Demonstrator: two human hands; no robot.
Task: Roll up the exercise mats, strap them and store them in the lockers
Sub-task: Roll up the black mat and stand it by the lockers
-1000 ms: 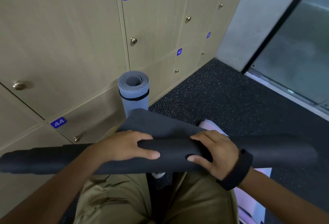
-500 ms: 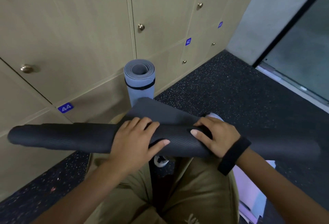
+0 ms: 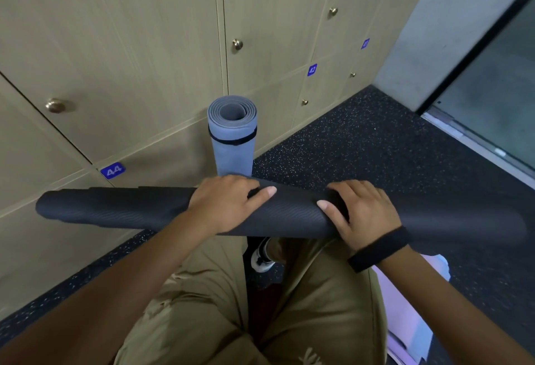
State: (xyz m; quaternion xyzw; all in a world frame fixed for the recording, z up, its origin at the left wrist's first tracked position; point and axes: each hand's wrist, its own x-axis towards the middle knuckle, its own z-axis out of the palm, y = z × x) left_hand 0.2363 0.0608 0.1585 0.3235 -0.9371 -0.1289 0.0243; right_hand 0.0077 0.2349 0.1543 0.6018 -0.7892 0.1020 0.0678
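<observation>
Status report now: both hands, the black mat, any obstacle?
Left hand and right hand grip black mat, rolled, no strap seen. Blue mat strapped, upright by lockers. Lockers closed.

A dark speckled rubber floor (image 3: 362,144) fills the centre; a glass door (image 3: 498,109) stands at two o'clock; pale lilac sheets (image 3: 405,321) lie at five o'clock.

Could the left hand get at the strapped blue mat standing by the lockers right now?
Probably not yet: the left hand grips the black mat, which lies across in front of the blue mat. It would have to let go first.
</observation>
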